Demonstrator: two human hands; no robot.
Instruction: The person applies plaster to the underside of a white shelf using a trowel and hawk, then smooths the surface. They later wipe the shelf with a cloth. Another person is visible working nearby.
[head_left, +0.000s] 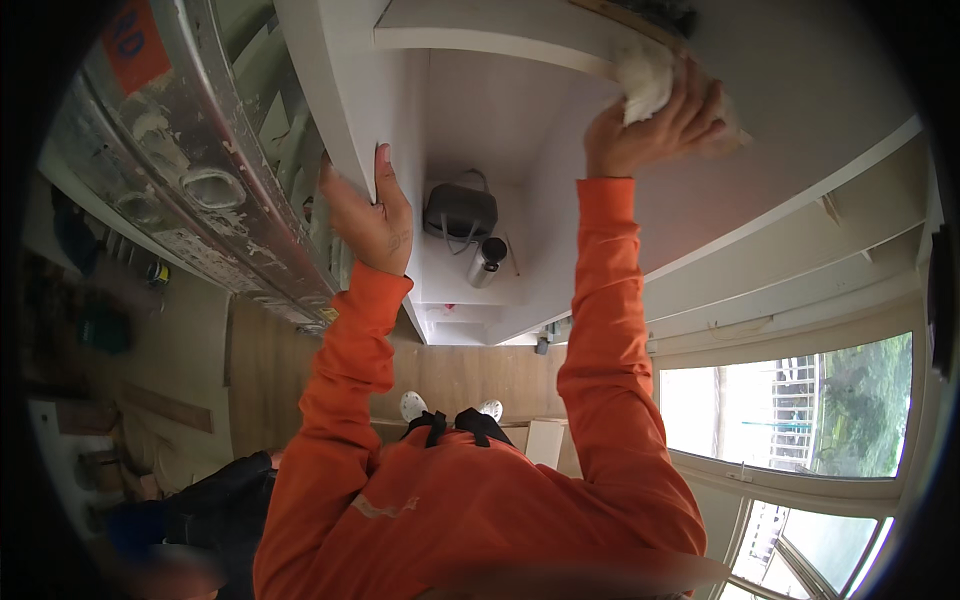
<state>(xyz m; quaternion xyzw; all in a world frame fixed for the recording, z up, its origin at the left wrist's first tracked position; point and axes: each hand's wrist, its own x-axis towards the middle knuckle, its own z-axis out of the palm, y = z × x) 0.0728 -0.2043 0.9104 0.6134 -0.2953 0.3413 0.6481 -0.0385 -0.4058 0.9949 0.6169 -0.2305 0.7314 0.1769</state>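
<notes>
My left hand (pixel 375 212) grips the front edge of a white upright cabinet panel (pixel 345 90), thumb on the inner face and fingers around the outer side. Higher up and to the right, my right hand (pixel 660 125) is closed on a crumpled white cloth (pixel 648 75). It is at the white panel on the right (pixel 790 130), close to the end of the upper shelf (pixel 490 25); part of the cloth is hidden by my fingers. Inside the cabinet, between my arms, are a dark grey bag (pixel 460 211) and a silver bottle with a black lid (pixel 487 262).
A paint-spattered metal ladder (pixel 215 190) stands close on my left. Windows (pixel 790 415) line the right side. At the lower left is another person's dark clothing (pixel 225 510). Wooden floor (pixel 480 375) lies under my white shoes. Boards (pixel 545 440) lie near my feet.
</notes>
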